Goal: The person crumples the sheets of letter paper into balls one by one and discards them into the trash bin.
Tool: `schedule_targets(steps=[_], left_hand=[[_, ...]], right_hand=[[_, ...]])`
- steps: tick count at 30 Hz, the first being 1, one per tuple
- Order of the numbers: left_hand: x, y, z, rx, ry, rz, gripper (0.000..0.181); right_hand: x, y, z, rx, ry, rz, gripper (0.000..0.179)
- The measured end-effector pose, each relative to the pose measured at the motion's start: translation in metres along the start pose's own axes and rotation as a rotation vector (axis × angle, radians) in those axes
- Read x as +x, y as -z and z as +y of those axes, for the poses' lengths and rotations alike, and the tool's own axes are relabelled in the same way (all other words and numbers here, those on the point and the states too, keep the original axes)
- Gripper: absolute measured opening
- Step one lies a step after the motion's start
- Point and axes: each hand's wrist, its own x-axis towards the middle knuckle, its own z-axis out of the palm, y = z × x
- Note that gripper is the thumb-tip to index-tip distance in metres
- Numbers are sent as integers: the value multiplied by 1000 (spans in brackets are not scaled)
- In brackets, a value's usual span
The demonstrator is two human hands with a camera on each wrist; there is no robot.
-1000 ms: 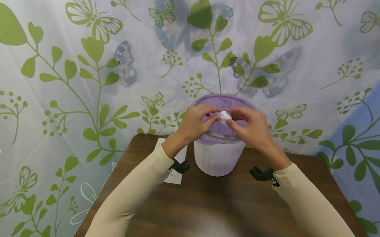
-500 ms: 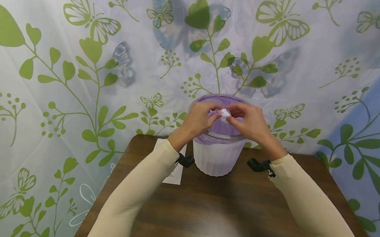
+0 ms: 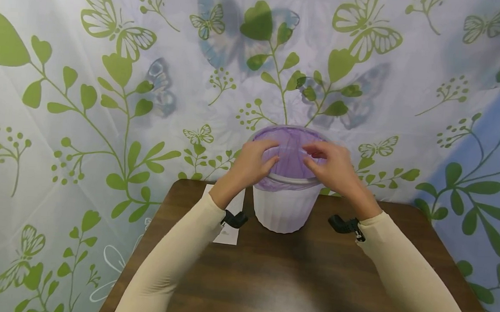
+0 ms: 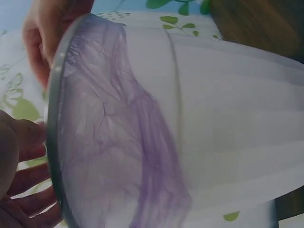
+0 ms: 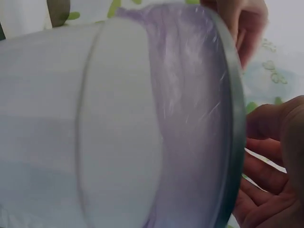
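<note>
A white bin with a purple plastic bag liner stands at the back of the table. Over its mouth, my left hand is on the left with thumb and fingers apart, holding nothing. Facing it on the right is my right hand, its fingers loosely bent and likewise holding nothing. Both wrist views show the liner folded over the grey rim, with the fingers just beyond that rim. The small white crumpled wad is out of sight; the bin's bottom is hidden.
The brown wooden table carries a white sheet of paper left of the bin, partly covered by my left arm. Directly behind hangs a curtain printed with butterflies and leaves.
Both hands held the small white crumpled wad between their fingertips above the bin. They have let it go and moved slightly apart, and it is no longer visible.
</note>
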Motion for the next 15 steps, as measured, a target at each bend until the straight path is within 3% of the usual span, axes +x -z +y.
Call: schedule_targets(steps=[7,10,15], left_hand=[[-57,14,-15,-114,16,198,42],[-81,22,-22,-130,66,234,43],[-118,30,-35,-125,168,270,46]], right_hand=[[-41,5,-11,159,-16,159,27],[-59,8,-17,239,-55,188,27],[-87,7,-26,397,-96,163,27]])
